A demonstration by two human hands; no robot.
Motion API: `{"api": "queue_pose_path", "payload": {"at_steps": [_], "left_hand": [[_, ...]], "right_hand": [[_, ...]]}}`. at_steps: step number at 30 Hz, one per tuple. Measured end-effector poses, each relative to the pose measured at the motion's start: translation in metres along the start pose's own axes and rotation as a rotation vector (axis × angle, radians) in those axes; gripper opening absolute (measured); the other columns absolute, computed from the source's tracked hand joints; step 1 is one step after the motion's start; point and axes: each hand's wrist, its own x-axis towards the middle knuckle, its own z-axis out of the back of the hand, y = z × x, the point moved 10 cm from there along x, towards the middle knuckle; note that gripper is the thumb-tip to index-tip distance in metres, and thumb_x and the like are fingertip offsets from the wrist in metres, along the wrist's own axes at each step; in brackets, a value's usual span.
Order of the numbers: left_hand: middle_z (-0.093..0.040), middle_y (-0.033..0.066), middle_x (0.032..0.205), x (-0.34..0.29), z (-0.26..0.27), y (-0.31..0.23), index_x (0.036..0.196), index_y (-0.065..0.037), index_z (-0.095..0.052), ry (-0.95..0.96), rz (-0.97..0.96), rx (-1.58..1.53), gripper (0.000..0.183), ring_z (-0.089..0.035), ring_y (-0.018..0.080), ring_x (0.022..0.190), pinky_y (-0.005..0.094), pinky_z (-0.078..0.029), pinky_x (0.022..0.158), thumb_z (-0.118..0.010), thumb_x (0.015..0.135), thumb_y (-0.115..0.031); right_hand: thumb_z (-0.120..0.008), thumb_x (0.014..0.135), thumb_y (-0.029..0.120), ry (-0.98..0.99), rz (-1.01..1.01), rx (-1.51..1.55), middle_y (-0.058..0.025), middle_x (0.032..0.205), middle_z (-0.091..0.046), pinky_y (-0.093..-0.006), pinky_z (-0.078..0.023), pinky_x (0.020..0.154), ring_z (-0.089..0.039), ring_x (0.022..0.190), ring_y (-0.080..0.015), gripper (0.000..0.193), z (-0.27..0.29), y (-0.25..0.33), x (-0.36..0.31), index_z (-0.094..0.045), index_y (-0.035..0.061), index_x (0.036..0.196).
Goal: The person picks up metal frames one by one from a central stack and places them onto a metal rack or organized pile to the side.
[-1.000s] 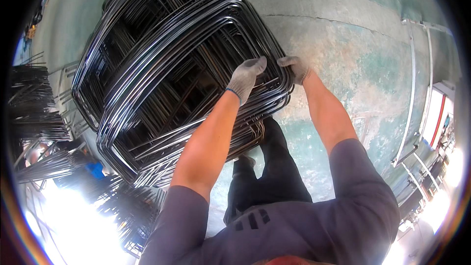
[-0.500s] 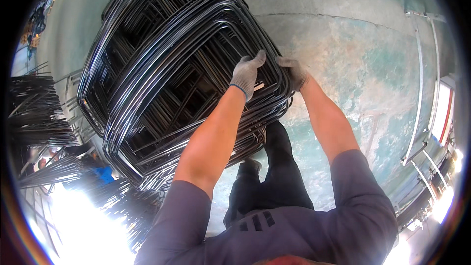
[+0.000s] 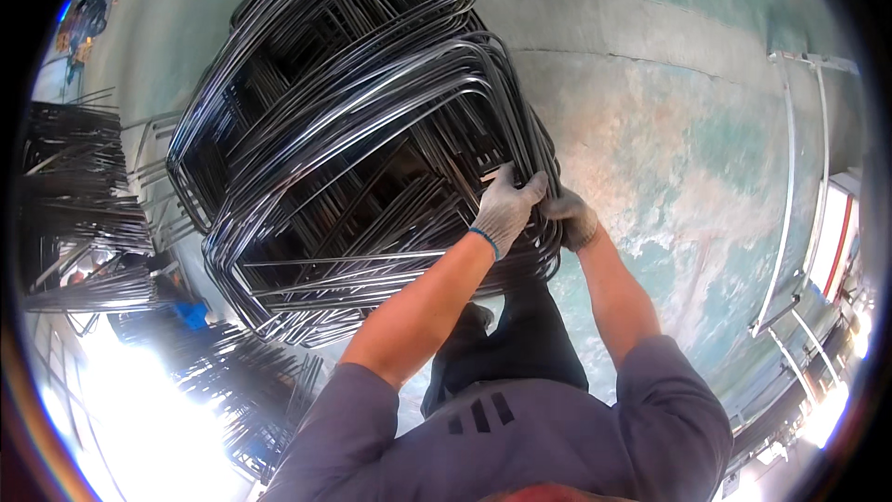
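Observation:
A big stack of dark, shiny bent-metal tube frames with rounded corners fills the upper middle-left. My left hand, in a pale knit glove with a blue cuff edge, is at the inner side of the stack's right edge, its fingers curled over the tubes and partly hidden. Against the outer side of that edge is my right hand, gloved too, its thumb over the tubes and its other fingers mostly out of sight. Both hands grip the same bundle of tubes near the stack's lower right corner.
Bundles of thin metal rods stand at the far left, with more rods below them by a bright glare. A blue thing lies among them. A pale metal rail frame stands at the right on the stained green-grey floor.
Both my hands have come lower in the view, the left one also to the right, closer to the right hand. The stack appears slightly lower and further right, as does part of the background.

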Motion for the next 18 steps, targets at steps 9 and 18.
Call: {"api": "queue_pose_path", "payload": {"at_steps": [9, 18], "left_hand": [[-0.079, 0.0174, 0.111, -0.134, 0.006, -0.071, 0.125, 0.006, -0.074, 0.329, -0.009, -0.676, 0.042, -0.079, 0.0283, 0.097, 0.0431, -0.067, 0.09, -0.082, 0.102, -0.029], [-0.074, 0.0337, 0.126, -0.405, 0.106, -0.145, 0.149, 0.014, -0.058, 0.308, -0.445, -0.79, 0.071, -0.077, 0.0493, 0.112, 0.0628, -0.061, 0.108, -0.072, 0.084, -0.011]], "right_hand": [[-0.089, 0.08, 0.009, -0.034, 0.16, -0.425, -0.0087, 0.129, -0.073, -0.0357, -0.061, 0.095, -0.073, 0.108, -0.021, 0.109, -0.184, 0.014, -0.129, -0.033, 0.0056, 0.173], [-0.095, 0.077, 0.015, 0.357, 0.486, -1.145, -0.0218, 0.137, -0.073, -0.0422, -0.065, 0.099, -0.077, 0.122, -0.0314, 0.122, -0.425, -0.039, -0.28, -0.025, -0.0008, 0.175]]}}
